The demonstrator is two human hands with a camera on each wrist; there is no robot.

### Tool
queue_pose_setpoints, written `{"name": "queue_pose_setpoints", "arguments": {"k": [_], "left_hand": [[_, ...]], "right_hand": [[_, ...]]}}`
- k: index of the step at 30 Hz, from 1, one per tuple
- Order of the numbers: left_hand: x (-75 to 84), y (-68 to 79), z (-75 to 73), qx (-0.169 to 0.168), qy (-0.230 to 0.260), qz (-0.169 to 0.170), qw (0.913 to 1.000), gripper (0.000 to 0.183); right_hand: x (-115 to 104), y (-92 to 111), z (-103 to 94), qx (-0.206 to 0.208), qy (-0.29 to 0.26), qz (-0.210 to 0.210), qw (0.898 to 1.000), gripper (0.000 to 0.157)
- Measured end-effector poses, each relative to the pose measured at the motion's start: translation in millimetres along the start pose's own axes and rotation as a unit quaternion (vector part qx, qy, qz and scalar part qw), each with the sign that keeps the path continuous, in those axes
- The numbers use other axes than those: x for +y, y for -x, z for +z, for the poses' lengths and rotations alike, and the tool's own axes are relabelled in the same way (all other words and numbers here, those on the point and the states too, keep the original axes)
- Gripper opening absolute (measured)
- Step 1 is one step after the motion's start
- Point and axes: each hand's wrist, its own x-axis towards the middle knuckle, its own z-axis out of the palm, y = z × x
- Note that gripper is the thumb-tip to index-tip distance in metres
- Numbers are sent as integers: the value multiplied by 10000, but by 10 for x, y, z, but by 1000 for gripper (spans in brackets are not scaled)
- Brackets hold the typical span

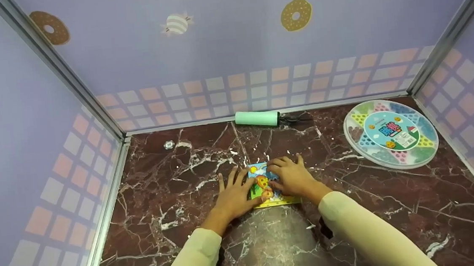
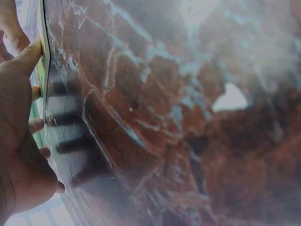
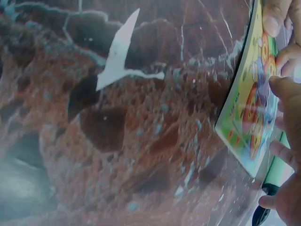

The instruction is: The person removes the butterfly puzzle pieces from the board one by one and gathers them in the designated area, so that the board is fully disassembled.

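Note:
A thin rectangular picture board (image 1: 262,181) with cartoon figures on blue, green and yellow lies on the dark marbled tabletop between both hands. My left hand (image 1: 235,196) rests along its left side, fingers spread and thumb across the lower left part. From the right, my right hand (image 1: 293,177) reaches over the board, its bent fingers and thumb touching the printed face and covering part of it. The right wrist view shows the board's corner and bright print (image 3: 251,110) beside the fingertips. In the left wrist view only the board's thin edge (image 2: 46,61) appears, with the left thumb against it.
Behind the board, a mint-green cylinder (image 1: 257,118) with a black end lies by the back wall. A round, clear-lidded Chinese checkers set (image 1: 391,133) sits at the right. Toward the back left is a small round white-and-black disc (image 1: 169,144). Purple panels enclose the tabletop.

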Motion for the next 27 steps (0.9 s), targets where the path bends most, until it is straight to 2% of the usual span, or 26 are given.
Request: {"name": "queue_pose_setpoints", "arguments": {"k": [8,16,21,27], "left_hand": [[-32,-30,-2,34,24,76,10000,73],[-12,-45,4,44,6,84,10000,73],[-19,-28,2,68,133,154,9998,72],[-22,-24,-6,60,88,130,9999,74]], "right_hand": [[-84,-110,14,-240,71,98,9996,40],[-227,-209,12,-289,-206,254,9990,38],[-331,-272,32,-306,-146,435,9985,39],[-418,-326,8,-390,-184,572,9974,51]]}}
